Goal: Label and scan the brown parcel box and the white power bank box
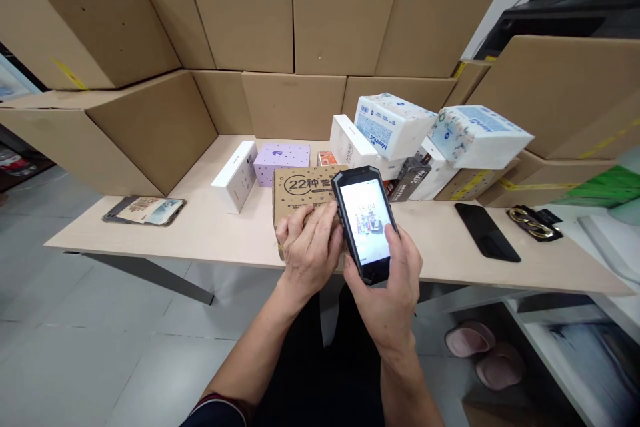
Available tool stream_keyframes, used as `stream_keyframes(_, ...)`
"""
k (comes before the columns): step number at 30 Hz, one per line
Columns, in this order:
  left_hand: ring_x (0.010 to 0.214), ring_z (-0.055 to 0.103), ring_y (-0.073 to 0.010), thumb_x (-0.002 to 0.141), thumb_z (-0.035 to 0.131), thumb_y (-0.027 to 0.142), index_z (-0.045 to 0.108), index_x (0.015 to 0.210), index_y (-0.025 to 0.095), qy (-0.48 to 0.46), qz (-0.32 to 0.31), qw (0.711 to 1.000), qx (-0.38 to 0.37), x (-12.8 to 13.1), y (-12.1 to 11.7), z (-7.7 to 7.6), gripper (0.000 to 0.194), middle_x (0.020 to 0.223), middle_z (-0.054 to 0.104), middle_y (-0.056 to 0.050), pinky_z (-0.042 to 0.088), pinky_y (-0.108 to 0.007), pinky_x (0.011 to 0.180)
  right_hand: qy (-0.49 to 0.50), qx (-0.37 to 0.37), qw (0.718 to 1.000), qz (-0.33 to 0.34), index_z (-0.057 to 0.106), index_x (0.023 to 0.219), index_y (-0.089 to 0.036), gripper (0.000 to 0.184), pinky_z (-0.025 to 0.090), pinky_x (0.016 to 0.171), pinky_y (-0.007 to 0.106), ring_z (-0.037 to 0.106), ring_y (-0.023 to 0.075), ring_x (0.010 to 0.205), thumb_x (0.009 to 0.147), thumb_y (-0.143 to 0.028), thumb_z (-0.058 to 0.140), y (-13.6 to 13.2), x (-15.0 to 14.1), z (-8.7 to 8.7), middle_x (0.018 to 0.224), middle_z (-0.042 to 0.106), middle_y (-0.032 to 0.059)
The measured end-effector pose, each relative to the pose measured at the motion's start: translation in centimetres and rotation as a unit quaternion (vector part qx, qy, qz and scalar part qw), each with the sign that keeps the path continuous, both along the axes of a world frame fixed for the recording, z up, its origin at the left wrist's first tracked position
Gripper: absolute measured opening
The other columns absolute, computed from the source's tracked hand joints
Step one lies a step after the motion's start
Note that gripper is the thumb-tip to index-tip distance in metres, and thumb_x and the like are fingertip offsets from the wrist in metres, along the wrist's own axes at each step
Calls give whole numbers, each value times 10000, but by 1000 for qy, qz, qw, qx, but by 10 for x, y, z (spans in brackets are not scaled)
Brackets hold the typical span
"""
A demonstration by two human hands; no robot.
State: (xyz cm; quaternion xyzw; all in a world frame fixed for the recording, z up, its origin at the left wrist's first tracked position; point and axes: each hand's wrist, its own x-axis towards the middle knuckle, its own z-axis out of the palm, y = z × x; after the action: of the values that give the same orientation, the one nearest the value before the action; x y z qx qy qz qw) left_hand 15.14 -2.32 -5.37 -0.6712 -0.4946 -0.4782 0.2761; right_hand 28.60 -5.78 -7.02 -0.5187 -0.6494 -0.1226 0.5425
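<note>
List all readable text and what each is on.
"22种营": brown box, line continues behind the phone
"15:04": phone screen
"Manhua": white-and-blue pack
"Man…", rest unclear: pack to its right
Too small or blurred: the smaller print on these, plus lettering on the dark box and upright white box.

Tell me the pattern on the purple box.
Small dark dots on the purple box; head view.

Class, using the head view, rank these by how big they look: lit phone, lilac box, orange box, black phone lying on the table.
1. Lit phone
2. Lilac box
3. Black phone
4. Orange box, partly hidden
</note>
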Motion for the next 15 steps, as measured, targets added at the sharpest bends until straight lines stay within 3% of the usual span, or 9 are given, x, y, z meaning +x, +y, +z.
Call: stream_keyframes(15, 1038, 655, -250, 920, 643, 245, 613, 1356, 201, 3, -3, 1000, -5, 0, 0, 0, 439, 1123, 782, -66, 340, -398, 951, 8, 13, 1000, 16, 447, 1467, -170, 759, 535, 991, 589, 567, 353, 1271, 795, -303, 774, 2, 3, -2, 1383, 550, 216)
